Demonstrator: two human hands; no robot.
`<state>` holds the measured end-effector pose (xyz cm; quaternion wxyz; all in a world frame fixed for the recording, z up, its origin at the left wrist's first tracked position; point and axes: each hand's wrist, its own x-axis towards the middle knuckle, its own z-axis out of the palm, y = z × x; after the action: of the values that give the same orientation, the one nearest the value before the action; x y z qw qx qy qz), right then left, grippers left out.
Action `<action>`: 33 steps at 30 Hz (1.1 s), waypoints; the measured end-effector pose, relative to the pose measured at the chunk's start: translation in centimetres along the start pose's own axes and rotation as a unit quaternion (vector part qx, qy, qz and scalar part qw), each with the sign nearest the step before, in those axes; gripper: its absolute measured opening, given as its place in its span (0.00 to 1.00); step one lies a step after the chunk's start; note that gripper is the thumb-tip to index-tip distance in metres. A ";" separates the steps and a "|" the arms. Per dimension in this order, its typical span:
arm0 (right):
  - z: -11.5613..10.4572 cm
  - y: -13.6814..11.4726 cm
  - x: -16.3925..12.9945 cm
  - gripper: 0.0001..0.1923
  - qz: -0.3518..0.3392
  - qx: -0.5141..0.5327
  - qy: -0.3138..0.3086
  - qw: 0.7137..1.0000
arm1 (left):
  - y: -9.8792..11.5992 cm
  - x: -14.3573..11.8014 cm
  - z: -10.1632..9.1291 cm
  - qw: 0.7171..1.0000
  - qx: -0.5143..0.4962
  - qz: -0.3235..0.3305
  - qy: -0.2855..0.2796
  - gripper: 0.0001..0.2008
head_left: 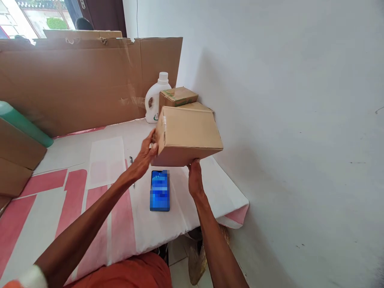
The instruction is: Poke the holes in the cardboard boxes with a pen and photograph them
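Box: the box (192, 130) was in the air above the desk (228, 188), tilted, held between both hands.
Left hand: the left hand (147, 150) gripped its left side.
Right hand: the right hand (195, 178) gripped its near lower edge from beneath, most fingers hidden.
Done: the box was already lifted, its visible faces closed up, tape on the left one.
Left to do: it was not yet set down or released; how much else remained could not be told.
Behind it: two rear boxes (180, 96) were stacked by the wall (285, 120), beside a white bottle (154, 102).
Nearer: a lit phone (159, 196) and a pen (131, 160) lay untouched.
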<state>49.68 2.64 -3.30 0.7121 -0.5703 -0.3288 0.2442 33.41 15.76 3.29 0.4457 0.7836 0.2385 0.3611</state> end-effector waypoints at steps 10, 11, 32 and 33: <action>14.4 -4.3 -8.2 0.37 -0.007 0.079 -0.295 0.952 | 1.2 -20.6 -17.7 0.958 0.142 -0.097 0.232 0.36; 15.9 -3.7 -9.1 0.37 0.002 0.083 -0.314 0.946 | 0.6 -22.5 -18.1 0.950 0.137 -0.124 0.253 0.37; 16.9 5.5 -12.7 0.41 0.219 0.045 -0.262 0.939 | -0.6 -29.0 -10.3 0.955 0.223 -0.015 0.193 0.31; 16.6 5.6 -12.4 0.40 0.219 0.041 -0.263 0.939 | -0.5 -29.0 -9.7 0.952 0.235 -0.002 0.197 0.33</action>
<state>29.17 5.76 -8.93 0.5517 -0.5140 -0.3612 0.5486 7.72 0.98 -4.08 0.1935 0.7788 0.4017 0.4412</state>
